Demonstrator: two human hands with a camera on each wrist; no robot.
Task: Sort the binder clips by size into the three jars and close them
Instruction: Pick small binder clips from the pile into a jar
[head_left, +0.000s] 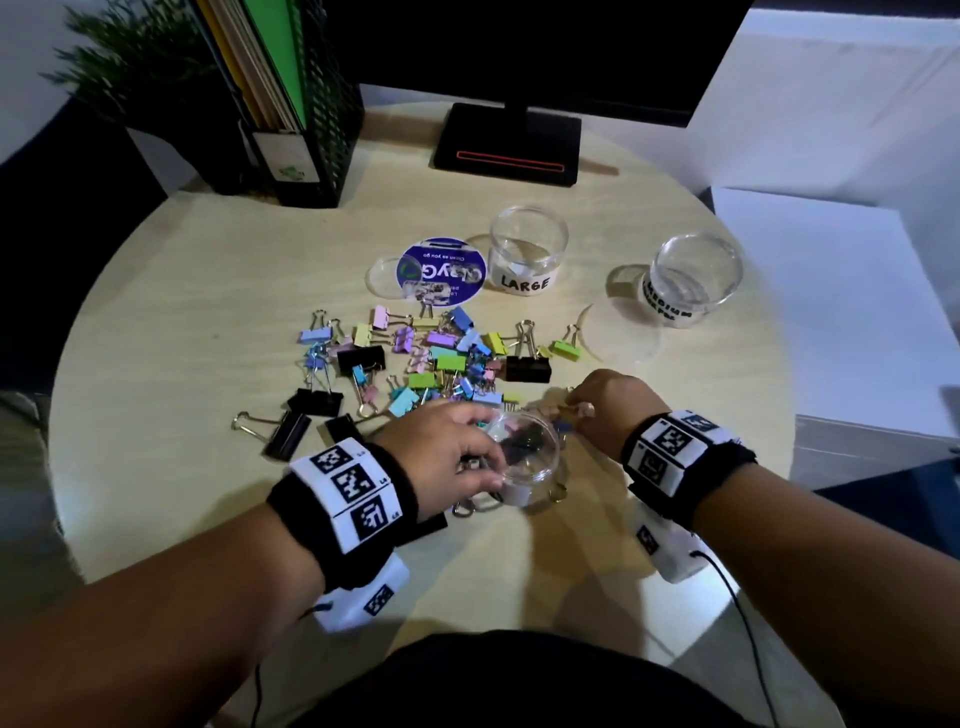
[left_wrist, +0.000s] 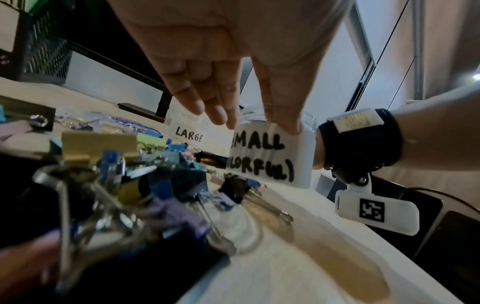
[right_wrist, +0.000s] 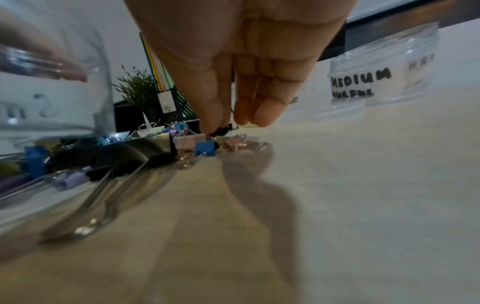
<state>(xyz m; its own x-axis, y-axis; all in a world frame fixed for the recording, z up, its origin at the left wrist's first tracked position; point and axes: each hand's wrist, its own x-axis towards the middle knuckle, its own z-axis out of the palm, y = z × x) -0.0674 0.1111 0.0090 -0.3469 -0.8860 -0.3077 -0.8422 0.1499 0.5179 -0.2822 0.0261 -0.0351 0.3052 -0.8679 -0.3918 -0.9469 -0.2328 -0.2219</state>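
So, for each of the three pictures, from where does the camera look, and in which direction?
Head: above the table, looking forward and down at the clip pile; both forearms, left hand and right hand show.
Left wrist: low, under the palm, looking along the fingers at the SMALL jar.
Right wrist: low, looking along the fingers reaching into the clips.
Shared: the MEDIUM jar appears in head and right wrist views; the LARGE jar in head and left wrist.

3 jars (head_left: 529, 249), ~40 clips (head_left: 439, 358), 2 lids (head_left: 387, 275).
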